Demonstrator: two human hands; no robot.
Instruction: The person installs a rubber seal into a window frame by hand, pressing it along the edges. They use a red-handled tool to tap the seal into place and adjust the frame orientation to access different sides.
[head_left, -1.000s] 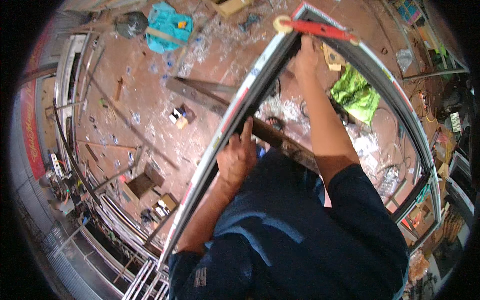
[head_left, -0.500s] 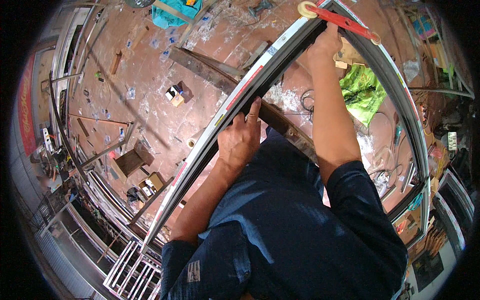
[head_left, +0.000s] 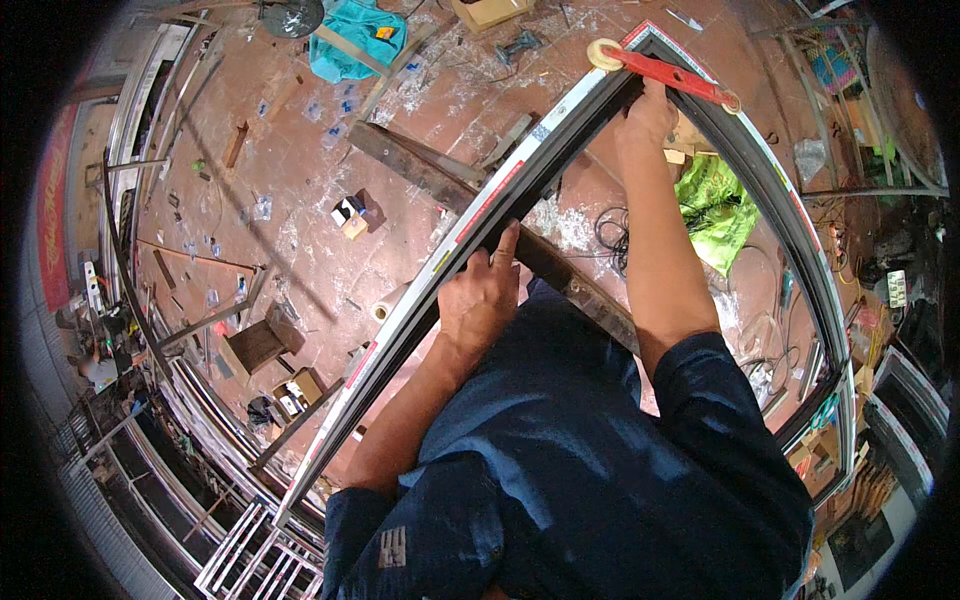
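A large rectangular window or door frame [head_left: 500, 190], white outside with a dark inner edge, slants across in front of me. My left hand [head_left: 478, 302] rests at its near-left side, index finger stretched along the dark edge and the other fingers curled against it. At the far top corner, a red bar with round cream ends [head_left: 680, 76] lies across the joint. My right hand [head_left: 648, 122] reaches through the frame to just under this bar, fingers closed and partly hidden behind it.
Below the frame a dark metal beam [head_left: 580, 285] crosses the floor. A green bag [head_left: 718, 215] and black cable [head_left: 610, 240] lie beyond my right arm. Small boxes [head_left: 350, 217], a teal bag [head_left: 355, 42] and scraps are scattered left and far. Metal profiles [head_left: 150, 440] line the left.
The frame's top corner, the red bar and my right hand sit slightly lower in view, along with the floor things, as the view shifts. Both hands keep their places on the frame.
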